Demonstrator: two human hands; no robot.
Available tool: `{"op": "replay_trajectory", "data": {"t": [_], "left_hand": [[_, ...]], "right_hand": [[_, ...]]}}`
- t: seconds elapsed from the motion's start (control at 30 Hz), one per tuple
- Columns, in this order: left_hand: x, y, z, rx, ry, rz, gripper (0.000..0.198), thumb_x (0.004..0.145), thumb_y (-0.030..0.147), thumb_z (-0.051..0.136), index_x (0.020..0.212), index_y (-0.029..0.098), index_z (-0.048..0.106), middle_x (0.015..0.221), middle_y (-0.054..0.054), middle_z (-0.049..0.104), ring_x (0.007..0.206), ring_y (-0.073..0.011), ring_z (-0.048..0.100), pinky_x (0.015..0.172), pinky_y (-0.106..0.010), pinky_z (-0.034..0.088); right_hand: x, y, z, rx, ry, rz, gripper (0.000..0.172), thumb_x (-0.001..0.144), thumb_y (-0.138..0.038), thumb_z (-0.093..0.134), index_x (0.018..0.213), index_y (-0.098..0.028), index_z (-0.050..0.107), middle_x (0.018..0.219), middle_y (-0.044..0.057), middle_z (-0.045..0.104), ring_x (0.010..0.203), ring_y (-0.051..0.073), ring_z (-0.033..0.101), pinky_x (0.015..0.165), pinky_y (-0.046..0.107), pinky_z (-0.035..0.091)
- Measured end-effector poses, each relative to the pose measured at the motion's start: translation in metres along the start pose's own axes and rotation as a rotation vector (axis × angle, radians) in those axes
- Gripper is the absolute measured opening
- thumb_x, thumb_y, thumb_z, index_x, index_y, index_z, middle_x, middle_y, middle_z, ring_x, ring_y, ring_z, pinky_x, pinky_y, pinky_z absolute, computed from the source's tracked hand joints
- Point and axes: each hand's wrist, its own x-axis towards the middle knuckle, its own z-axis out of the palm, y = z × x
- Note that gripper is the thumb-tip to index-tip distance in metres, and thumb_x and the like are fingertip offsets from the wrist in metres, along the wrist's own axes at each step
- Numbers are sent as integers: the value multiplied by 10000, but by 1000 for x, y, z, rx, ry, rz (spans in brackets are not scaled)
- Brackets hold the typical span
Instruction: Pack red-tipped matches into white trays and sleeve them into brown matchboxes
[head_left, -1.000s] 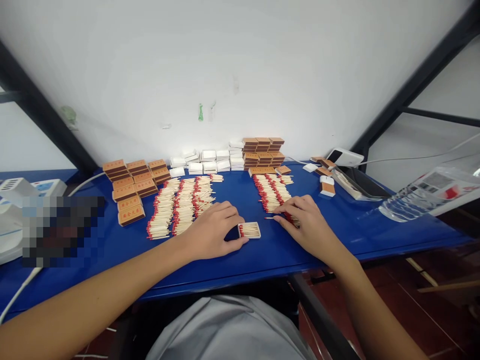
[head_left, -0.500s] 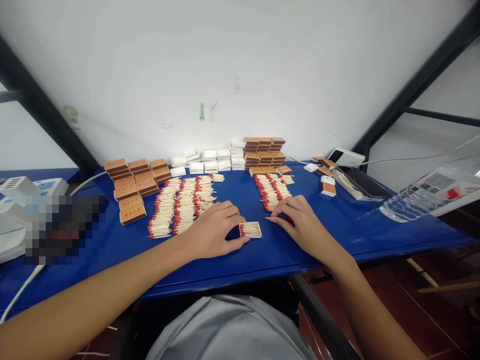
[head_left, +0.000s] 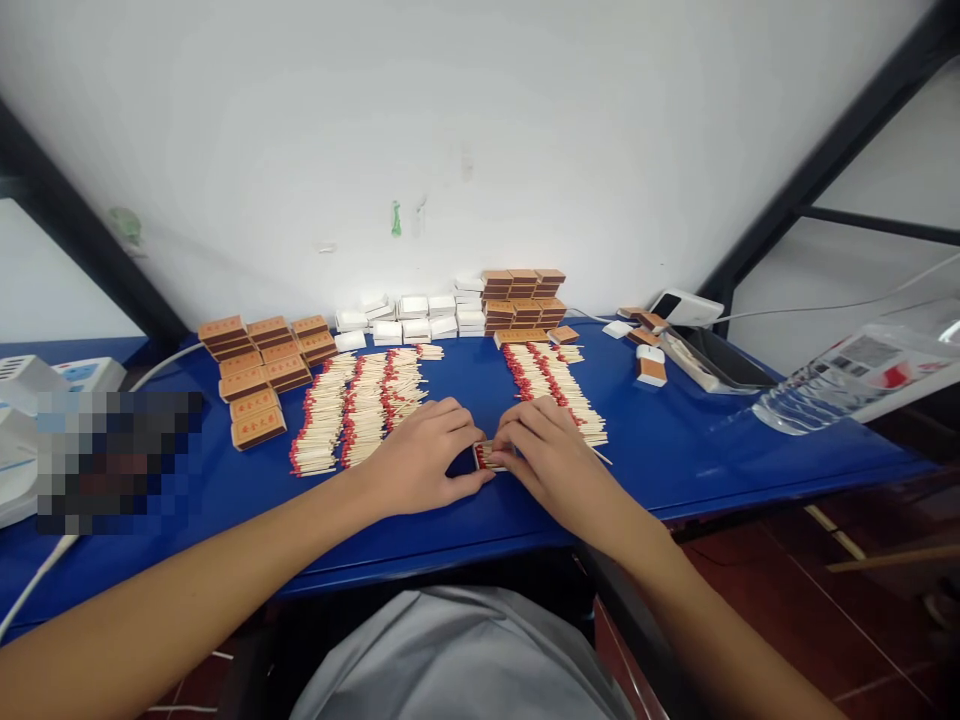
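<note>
A small white matchbox tray (head_left: 481, 455), partly filled with red-headed matches, lies on the blue table. My left hand (head_left: 427, 455) grips its left end between thumb and fingers. Over the tray's right half, my right hand (head_left: 544, 450) has its fingertips pinched at the matches, and they hide what they hold and much of the tray. Beyond the right hand spreads a pile of loose matches (head_left: 544, 375). More rows of matches (head_left: 367, 400) lie to the left of the tray, heads mostly pointing left.
Brown matchboxes (head_left: 259, 415) are stacked at the left, others (head_left: 525, 310) at the back against the wall. White trays (head_left: 412, 318) stand between them. At the right are a brown-and-white box (head_left: 651, 367), a dark device (head_left: 720, 360) and a plastic bottle (head_left: 862, 380). White chargers (head_left: 30, 410) sit far left.
My right hand has moved left from beside the loose matches, bringing a match to the tray. My left hand keeps its grip on the tray. The view has shifted slightly.
</note>
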Motion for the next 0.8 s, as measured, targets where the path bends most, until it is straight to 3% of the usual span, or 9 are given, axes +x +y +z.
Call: {"op": "replay_trajectory", "data": {"t": [0.1, 0.27, 0.47, 0.8], "left_hand": [[0, 0, 0, 3, -8, 0, 219, 981, 391, 697, 1006, 174, 715, 986, -68, 709, 977, -237, 631, 881, -389, 512], [-1, 0, 0, -5, -5, -9, 260, 981, 418, 701, 1060, 171, 725, 1010, -75, 716, 999, -251, 632, 896, -408, 518], [-1, -1, 0, -12, -11, -16, 268, 981, 424, 705, 1084, 178, 729, 1003, -78, 713, 1008, -254, 640, 896, -399, 514], [-1, -1, 1, -20, -10, -17, 274, 993, 422, 685, 1084, 167, 729, 1017, -82, 708, 1007, -254, 631, 900, -398, 517]], "right_hand": [[1, 4, -1, 65, 8, 9, 128, 1073, -291, 561, 993, -234, 643, 1057, 82, 677, 1041, 267, 556, 956, 456, 468], [-12, 33, -17, 8, 75, 92, 228, 1088, -330, 491, 1002, -246, 686, 1049, 107, 692, 1002, 285, 566, 910, 487, 470], [-25, 65, -15, -89, 95, 132, 178, 1047, -316, 564, 1030, -238, 724, 1052, 111, 676, 985, 288, 540, 869, 468, 473], [-19, 71, -7, -119, 86, 125, 164, 1048, -317, 579, 1007, -225, 709, 1047, 112, 660, 1004, 294, 524, 850, 456, 462]]}}
